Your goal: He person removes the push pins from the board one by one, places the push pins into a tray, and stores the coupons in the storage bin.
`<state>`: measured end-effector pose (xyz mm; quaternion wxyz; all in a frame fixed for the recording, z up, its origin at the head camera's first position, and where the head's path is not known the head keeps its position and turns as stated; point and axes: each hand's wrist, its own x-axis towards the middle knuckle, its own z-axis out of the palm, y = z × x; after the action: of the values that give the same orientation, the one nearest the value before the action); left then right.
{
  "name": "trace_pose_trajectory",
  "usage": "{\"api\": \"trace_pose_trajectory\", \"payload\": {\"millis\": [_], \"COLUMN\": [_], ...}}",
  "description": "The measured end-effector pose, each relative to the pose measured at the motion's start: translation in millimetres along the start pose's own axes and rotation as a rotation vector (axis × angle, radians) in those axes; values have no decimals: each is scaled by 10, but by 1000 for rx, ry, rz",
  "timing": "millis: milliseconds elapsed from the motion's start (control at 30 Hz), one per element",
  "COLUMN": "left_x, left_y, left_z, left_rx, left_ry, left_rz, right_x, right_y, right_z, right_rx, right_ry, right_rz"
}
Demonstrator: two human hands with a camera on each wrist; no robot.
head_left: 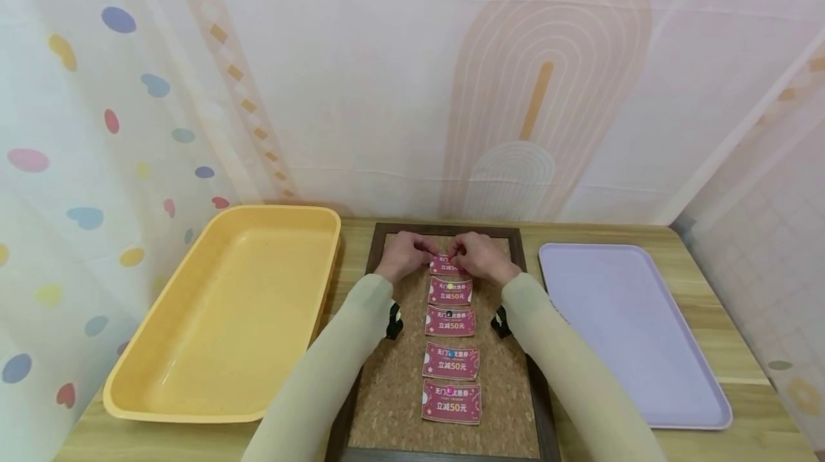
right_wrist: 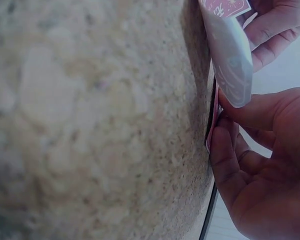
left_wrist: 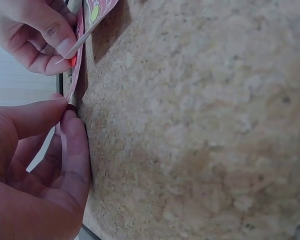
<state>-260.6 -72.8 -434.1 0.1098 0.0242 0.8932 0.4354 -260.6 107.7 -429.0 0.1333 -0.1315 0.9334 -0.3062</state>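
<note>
Pale cloth [head_left: 361, 89] hangs behind the wooden table [head_left: 692, 290], where the cork board [head_left: 393, 412] lies. At its far end, between my hands, is the far pink card [head_left: 446, 268]. My left hand [head_left: 406, 254] pinches its left side and my right hand [head_left: 482, 258] pinches its right side. I should hold it gently, keep it flat, match the next card [head_left: 450, 294], and not bump the red pin [left_wrist: 73, 62].

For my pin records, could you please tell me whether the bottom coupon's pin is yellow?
No, the head view shows a pink pin on the bottom coupon.
</note>
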Motion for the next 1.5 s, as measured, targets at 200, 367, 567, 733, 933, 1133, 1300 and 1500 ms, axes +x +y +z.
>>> {"api": "trace_pose_trajectory", "payload": {"millis": [200,367,567,733,933,1133,1300,1500], "left_x": [11,20,-4,-8,-24,-30,-27,-20], "left_y": [-3,-11,19,19,22,39,62,30], "left_z": [4,4,-9,13,44,56,64,63], "left_rx": [-30,-29,5,14,19,23,18,-44], "left_ry": [3,-2,-1,11,29,44,58,66], "left_rz": [-17,-31,-20,-15,-12,-26,-42,-24], "right_x": [-6,-8,-4,-3,11,13,5,-13], "right_y": [6,18,28,25,56,81,93,132], "right_z": [-1,3,-7,-18,-18,-45,-82,-66], "right_rx": [13,27,32,13,37,81,90,108], "right_ry": [-1,-9,-27,-38,-46,-56,6,80], "right_rz": [-19,-20,-36,-45,-47,-31,-14,-18]}}
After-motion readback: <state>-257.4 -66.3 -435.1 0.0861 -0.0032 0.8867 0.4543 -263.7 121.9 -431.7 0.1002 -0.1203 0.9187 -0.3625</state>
